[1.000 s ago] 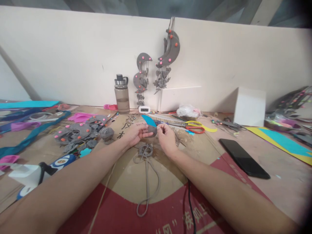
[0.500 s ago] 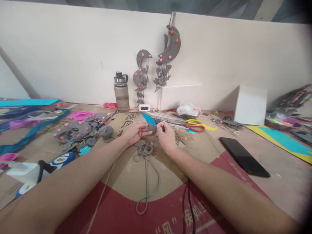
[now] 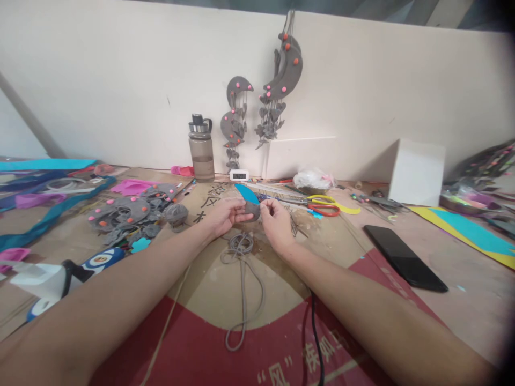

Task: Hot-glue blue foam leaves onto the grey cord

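Observation:
My left hand [image 3: 228,215] is closed on a small grey felt piece [image 3: 252,210] over the cardboard. At the right edge of that piece, my right hand [image 3: 276,220] has its thumb and forefinger pinched together; whatever is between them is too small to make out. A blue piece [image 3: 246,193] shows just behind the grey one. Loosely coiled grey cord [image 3: 240,244] lies below my hands, one long loop trailing toward me. A ball of grey yarn [image 3: 176,214] rests left of my left hand.
Grey felt shapes with pink and orange dots [image 3: 124,213] are piled at left, near a glue gun [image 3: 48,281]. Behind stand a bottle [image 3: 201,153] and small clock [image 3: 239,175]. Scissors [image 3: 325,206] and a phone [image 3: 404,257] lie to the right. Moon-shaped hangings [image 3: 285,69] hang behind.
The view has shifted slightly. Both hands keep nearly the same place around the grey piece, which shows a little more of its rounded face.

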`<move>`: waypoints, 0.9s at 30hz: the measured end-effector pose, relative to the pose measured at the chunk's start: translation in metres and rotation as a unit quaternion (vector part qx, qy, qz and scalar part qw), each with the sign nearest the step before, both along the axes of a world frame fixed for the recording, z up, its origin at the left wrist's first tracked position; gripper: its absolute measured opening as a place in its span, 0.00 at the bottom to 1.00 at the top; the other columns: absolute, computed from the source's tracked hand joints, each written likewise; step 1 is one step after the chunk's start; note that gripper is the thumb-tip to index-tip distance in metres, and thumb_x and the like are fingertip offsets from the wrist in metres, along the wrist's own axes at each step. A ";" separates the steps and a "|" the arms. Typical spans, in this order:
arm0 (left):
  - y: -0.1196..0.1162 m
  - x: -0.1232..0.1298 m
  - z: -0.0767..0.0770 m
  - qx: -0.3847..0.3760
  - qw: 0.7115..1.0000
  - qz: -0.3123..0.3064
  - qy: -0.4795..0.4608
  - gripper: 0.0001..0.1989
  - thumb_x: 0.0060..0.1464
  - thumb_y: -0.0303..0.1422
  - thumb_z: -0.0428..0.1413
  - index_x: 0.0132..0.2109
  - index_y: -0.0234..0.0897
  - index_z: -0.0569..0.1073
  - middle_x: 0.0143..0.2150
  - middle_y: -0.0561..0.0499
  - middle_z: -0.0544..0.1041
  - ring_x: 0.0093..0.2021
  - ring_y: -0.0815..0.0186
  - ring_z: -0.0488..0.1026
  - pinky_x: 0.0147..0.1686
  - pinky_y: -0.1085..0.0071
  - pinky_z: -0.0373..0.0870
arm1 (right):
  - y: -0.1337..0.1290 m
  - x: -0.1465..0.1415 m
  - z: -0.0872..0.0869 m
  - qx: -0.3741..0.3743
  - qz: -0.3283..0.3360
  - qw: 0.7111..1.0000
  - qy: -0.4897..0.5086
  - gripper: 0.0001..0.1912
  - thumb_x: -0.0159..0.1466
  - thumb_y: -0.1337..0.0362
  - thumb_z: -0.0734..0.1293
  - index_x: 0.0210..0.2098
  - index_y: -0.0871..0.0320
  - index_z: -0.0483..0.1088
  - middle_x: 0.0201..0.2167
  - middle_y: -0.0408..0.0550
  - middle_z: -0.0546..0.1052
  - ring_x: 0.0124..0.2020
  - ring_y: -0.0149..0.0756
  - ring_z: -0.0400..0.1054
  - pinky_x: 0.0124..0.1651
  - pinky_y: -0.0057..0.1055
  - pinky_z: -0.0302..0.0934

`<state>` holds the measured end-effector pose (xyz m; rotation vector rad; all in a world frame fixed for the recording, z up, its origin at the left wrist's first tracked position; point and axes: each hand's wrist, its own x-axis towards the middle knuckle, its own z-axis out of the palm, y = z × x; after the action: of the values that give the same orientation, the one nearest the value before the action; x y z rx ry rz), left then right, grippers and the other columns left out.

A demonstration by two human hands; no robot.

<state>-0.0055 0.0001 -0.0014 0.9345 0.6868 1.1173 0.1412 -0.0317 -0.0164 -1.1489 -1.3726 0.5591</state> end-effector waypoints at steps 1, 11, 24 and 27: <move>0.000 0.000 0.000 -0.001 1.000 0.001 0.000 0.03 0.50 0.21 0.55 0.29 0.28 0.73 0.30 0.47 0.77 0.30 0.70 0.75 0.32 0.70 0.78 | 0.000 0.000 0.000 0.001 0.000 1.000 0.001 0.08 0.59 0.59 0.60 0.29 0.57 0.65 0.22 0.39 0.63 0.24 0.30 0.56 0.31 0.29 0.52; 0.000 0.000 -0.001 0.022 1.000 -0.009 -0.018 0.03 0.50 0.20 0.56 0.30 0.28 0.72 0.28 0.49 0.76 0.28 0.72 0.74 0.38 0.67 0.78 | 0.002 0.001 0.001 -0.002 -0.007 1.000 0.016 0.08 0.58 0.59 0.60 0.29 0.56 0.65 0.22 0.38 0.63 0.24 0.30 0.55 0.30 0.28 0.52; 0.000 0.003 -0.003 0.024 1.000 -0.002 -0.015 0.06 0.44 0.18 0.60 0.30 0.29 0.72 0.31 0.50 0.77 0.33 0.71 0.76 0.42 0.70 0.77 | 0.007 0.002 -0.004 -0.017 -0.012 0.999 0.049 0.09 0.59 0.57 0.60 0.29 0.56 0.64 0.21 0.38 0.63 0.23 0.30 0.55 0.29 0.28 0.53; 0.001 0.003 -0.007 0.043 0.998 0.011 0.034 0.07 0.42 0.22 0.63 0.30 0.30 0.73 0.28 0.52 0.75 0.28 0.73 0.73 0.31 0.76 0.75 | 0.007 0.002 -0.005 -0.011 -0.016 0.999 0.038 0.10 0.59 0.56 0.60 0.30 0.57 0.65 0.22 0.39 0.64 0.24 0.30 0.56 0.30 0.28 0.53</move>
<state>-0.0027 0.0013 -0.0079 1.0431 0.7107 1.1463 0.1433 -0.0245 -0.0211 -1.1536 -1.2834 0.5909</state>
